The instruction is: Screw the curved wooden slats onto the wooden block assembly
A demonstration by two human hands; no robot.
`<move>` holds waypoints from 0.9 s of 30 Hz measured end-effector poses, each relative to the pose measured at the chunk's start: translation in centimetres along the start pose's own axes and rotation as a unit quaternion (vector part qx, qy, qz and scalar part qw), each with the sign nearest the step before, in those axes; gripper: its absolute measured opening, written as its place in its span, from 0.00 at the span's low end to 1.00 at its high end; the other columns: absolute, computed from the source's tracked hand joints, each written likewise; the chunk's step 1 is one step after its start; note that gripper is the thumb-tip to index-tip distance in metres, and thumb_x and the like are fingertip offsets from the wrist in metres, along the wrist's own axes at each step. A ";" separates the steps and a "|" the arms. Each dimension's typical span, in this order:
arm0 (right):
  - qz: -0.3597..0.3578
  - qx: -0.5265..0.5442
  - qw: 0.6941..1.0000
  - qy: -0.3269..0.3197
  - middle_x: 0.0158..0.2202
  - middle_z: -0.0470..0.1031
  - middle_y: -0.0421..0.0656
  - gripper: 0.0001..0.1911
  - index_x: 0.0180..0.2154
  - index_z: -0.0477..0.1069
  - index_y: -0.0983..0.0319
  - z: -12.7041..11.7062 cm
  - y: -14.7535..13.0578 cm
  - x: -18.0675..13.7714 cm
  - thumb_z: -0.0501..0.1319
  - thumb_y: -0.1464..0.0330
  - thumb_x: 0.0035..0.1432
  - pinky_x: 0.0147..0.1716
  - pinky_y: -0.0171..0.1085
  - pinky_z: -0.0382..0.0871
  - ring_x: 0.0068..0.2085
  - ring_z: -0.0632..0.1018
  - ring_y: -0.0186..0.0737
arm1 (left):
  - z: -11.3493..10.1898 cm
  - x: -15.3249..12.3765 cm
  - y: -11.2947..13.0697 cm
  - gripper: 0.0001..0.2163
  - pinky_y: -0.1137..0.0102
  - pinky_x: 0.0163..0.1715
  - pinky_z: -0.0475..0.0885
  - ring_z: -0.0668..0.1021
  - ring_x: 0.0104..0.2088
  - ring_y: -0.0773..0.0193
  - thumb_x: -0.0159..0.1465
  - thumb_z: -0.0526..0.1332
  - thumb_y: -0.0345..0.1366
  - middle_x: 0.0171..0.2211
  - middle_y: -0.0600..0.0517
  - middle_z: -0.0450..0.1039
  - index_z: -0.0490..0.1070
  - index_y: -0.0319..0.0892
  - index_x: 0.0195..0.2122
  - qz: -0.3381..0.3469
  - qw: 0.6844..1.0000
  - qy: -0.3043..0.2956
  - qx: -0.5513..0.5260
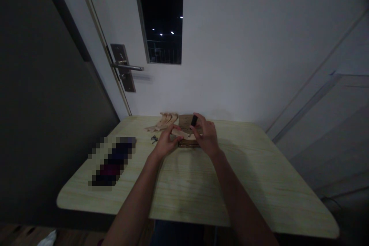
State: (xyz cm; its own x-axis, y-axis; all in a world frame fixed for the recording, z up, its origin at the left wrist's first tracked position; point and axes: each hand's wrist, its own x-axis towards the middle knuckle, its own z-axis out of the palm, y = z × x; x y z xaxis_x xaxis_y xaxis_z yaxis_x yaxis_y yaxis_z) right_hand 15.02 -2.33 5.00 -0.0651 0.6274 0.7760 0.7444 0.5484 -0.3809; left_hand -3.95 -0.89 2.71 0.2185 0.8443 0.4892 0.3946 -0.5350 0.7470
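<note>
My left hand [166, 143] is closed on a pale, curved wooden piece [179, 133], fingers above and thumb along its near side. Between the fingers and thumb of my right hand [208, 135] is a short screwdriver with a black handle [194, 120], tilted over the same piece. Its lower end is close to a small metal bit on the wood; I cannot tell if they touch. A brown slatted wooden object [186, 120] lies beneath, partly hidden by both hands. Small metal screws [154, 138] lie in a heap left of my left hand.
Several more curved wooden pieces [167, 120] lie at the table's back edge. A blurred dark object [113, 165] is on the left of the pale table [184, 188]. Behind the table stands a white door with a metal handle [128, 67] and a narrow window [163, 15].
</note>
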 end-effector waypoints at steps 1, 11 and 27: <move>0.001 0.002 1.000 -0.003 0.41 0.79 0.45 0.21 0.57 0.64 0.58 0.0 0.0 0.0 0.55 0.58 0.66 0.48 0.45 0.66 0.40 0.78 0.43 | 0.0 0.0 0.1 0.14 0.62 0.47 0.70 0.77 0.42 0.56 0.57 0.65 0.42 0.40 0.47 0.76 0.70 0.41 0.42 -0.004 1.000 -0.004 -0.001; 0.103 0.168 0.972 0.126 0.34 0.72 0.42 0.25 0.64 0.47 0.58 -0.9 0.4 0.4 0.46 0.64 0.67 0.33 0.38 0.72 0.32 0.76 0.39 | 0.2 -0.3 0.8 0.15 0.61 0.49 0.70 0.76 0.45 0.56 0.59 0.63 0.41 0.43 0.46 0.75 0.68 0.40 0.45 -0.016 1.000 0.000 -0.005; 0.075 0.083 0.986 0.127 0.40 0.74 0.46 0.14 0.46 0.67 0.59 -1.9 0.6 0.7 0.51 0.60 0.65 0.38 0.40 0.71 0.38 0.75 0.41 | 0.2 -0.5 1.2 0.12 0.65 0.42 0.71 0.76 0.40 0.59 0.59 0.64 0.42 0.37 0.49 0.74 0.68 0.41 0.39 -0.041 0.998 -0.032 -0.019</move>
State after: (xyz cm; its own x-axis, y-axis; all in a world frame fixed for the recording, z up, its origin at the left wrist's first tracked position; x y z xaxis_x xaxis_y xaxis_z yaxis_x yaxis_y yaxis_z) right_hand 16.69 -2.54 6.27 0.2216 0.5618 0.7970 0.6127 0.5556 -0.5620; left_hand -3.45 -1.93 3.25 0.2440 0.8852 0.3961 0.3794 -0.4630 0.8011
